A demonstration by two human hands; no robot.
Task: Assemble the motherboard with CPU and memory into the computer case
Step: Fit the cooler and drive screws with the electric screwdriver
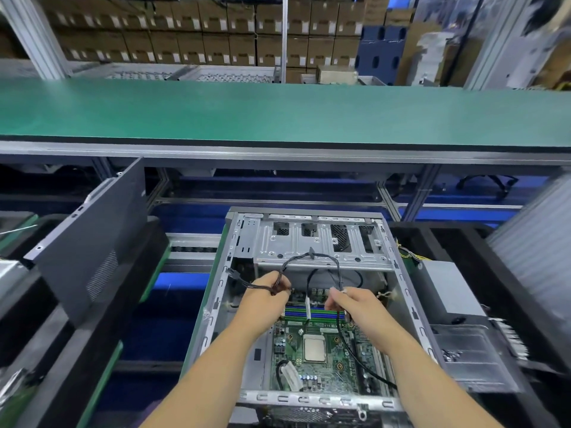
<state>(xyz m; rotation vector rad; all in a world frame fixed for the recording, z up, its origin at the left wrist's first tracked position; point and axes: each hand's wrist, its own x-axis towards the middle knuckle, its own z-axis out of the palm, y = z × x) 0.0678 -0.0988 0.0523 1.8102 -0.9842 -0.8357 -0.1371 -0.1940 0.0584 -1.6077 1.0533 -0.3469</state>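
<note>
An open grey computer case (412, 307) lies on its side in front of me. Inside it sits the green motherboard (332, 362), with a silver CPU (314, 348) at its middle and blue and green memory slots (321, 313) above. A black cable bundle (312, 257) loops over the drive cage (321, 242). My left hand (267, 293) grips one end of that bundle. My right hand (352, 304) pinches the other end above the memory slots. A thin black wire (358, 356) runs from my right hand down across the board.
A dark grey side panel (92, 242) leans upright to the left. A power supply (448, 291) with loose wires lies right of the case. A long green-topped bench (278, 112) spans the far side, with stacked cartons (185, 32) behind it.
</note>
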